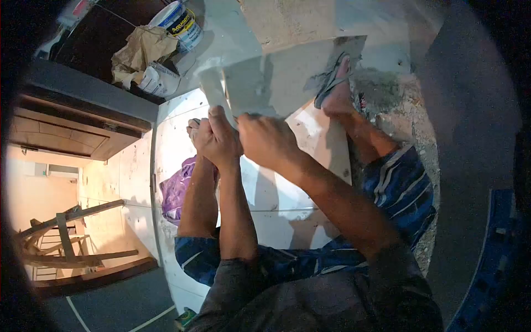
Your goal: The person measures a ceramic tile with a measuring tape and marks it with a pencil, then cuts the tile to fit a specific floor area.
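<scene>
A large flat grey panel [265, 83] lies in front of me, its right end at my sandalled foot [337, 91]. Along its left side runs a narrow pale strip [213, 86], with a bright slit between the two. My left hand [219, 138] is closed around the strip's near end, thumb on top. Right beside it, my right hand [268, 143] is curled into a fist at the panel's near left corner. What its fingers grip is hidden.
A purple bag or cloth [178, 191] lies left of my leg. A white paint bucket [180, 25], crumpled brown paper [144, 50] and another white container [157, 80] stand at the upper left. Wooden furniture [72, 238] is at the left; rubble [412, 122] lies at the right.
</scene>
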`<state>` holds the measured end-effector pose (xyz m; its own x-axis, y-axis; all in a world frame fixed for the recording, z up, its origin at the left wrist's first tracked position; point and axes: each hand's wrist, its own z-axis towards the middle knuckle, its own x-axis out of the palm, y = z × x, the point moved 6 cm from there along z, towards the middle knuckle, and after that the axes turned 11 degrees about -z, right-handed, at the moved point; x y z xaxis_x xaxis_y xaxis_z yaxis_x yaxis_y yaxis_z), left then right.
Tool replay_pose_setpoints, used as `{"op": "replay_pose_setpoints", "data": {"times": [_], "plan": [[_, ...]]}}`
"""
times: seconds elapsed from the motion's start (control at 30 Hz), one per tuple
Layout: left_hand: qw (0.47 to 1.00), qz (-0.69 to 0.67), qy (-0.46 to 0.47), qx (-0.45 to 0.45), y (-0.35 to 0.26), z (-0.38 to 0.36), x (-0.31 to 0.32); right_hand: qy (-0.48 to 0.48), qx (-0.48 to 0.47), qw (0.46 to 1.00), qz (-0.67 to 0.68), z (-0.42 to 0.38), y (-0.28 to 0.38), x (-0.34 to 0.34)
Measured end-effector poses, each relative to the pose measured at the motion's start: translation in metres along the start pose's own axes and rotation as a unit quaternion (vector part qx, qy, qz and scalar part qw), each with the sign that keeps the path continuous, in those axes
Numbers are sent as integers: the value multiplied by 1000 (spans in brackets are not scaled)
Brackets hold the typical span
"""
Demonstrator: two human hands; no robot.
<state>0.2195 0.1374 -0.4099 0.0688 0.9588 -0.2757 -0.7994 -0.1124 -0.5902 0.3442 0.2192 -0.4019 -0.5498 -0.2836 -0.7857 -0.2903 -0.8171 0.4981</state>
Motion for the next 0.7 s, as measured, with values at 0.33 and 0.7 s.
{"op": "replay_pose_setpoints", "data": {"times": [0.33, 0.7], "plan": [[987, -132, -8, -95, 2, 11, 7, 92, 75, 992, -29, -42, -54, -17], [912, -364, 65, -180, 4, -17, -1, 49, 124, 976, 173, -112, -21, -41]]}}
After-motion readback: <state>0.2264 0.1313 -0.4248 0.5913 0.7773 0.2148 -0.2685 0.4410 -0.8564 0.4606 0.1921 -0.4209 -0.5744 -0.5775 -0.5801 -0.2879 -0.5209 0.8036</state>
